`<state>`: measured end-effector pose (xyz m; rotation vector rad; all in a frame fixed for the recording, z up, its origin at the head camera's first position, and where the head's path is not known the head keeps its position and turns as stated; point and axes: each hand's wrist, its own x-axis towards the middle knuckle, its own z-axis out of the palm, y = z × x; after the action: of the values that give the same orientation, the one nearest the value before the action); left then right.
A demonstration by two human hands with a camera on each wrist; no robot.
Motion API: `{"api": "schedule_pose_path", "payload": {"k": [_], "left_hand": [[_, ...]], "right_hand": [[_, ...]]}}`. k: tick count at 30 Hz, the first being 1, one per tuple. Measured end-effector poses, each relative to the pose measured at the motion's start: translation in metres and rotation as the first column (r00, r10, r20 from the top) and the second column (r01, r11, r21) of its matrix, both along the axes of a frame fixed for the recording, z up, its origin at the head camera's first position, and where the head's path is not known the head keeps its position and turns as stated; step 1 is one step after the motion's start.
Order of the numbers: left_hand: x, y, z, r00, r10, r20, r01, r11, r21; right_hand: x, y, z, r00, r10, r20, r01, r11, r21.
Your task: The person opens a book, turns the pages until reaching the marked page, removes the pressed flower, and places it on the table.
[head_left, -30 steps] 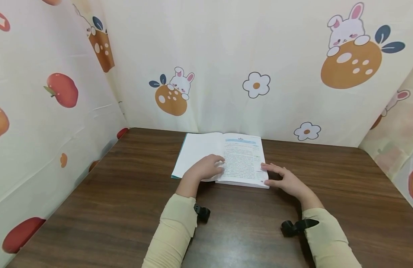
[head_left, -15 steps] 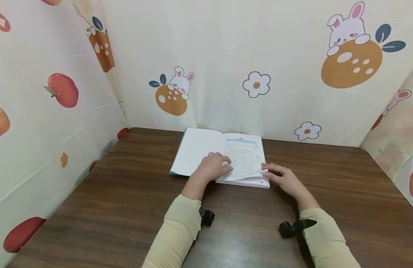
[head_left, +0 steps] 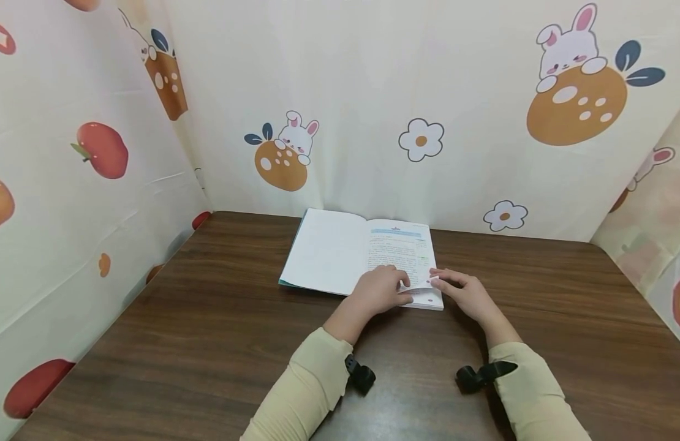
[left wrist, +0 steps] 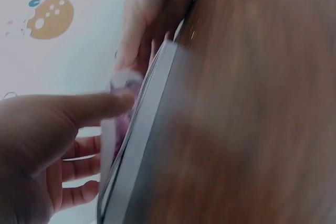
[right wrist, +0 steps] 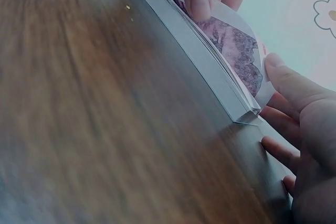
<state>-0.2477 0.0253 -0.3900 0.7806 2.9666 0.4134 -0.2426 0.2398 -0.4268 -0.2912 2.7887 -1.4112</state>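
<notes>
An open book (head_left: 331, 248) lies near the table's back edge, its left side blank and its right side printed. My right hand (head_left: 468, 295) is at its lower right corner, pinching the lifted corner of a page (right wrist: 269, 90) between thumb and fingers. Under that lifted page a purplish picture (right wrist: 233, 51) shows. My left hand (head_left: 380, 291) is over the lower right part of the book, thumb toward the near edge and fingers spread. In the left wrist view its thumb overlaps the page edge, with the fingers on the other side; a firm hold is not visible.
The book rests on a dark brown wooden table (head_left: 207, 343). Behind it hangs a pale curtain (head_left: 362, 165) printed with rabbits, fruit and flowers, close to the book's far edge. Another printed curtain (head_left: 53, 245) borders the left side.
My left hand has slid right across the book toward my right hand. The lower right page corner has been lifted by my right hand. The book's left side has shifted slightly.
</notes>
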Motion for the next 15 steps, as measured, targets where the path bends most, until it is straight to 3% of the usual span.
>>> {"api": "schedule_pose_path", "payload": {"k": [5,11,15], "left_hand": [[0.0032,0.0072,-0.0025,0.998,0.041,-0.049,-0.042,0.999,-0.015],[0.0049,0.0081,-0.0005,0.990,0.084,-0.113,-0.081,0.996,0.032],[0.0047,0.0073,0.0018,0.986,0.107,-0.130,-0.098,0.992,0.074]], "right_hand": [[0.0014,-0.0007,0.0020,0.999,-0.017,0.031,0.018,1.000,-0.006],[0.0048,-0.0006,0.0068,0.991,-0.086,0.106,0.093,0.994,-0.062],[0.0062,-0.0008,0.0090,0.990,-0.100,0.096,0.107,0.991,-0.075]]}}
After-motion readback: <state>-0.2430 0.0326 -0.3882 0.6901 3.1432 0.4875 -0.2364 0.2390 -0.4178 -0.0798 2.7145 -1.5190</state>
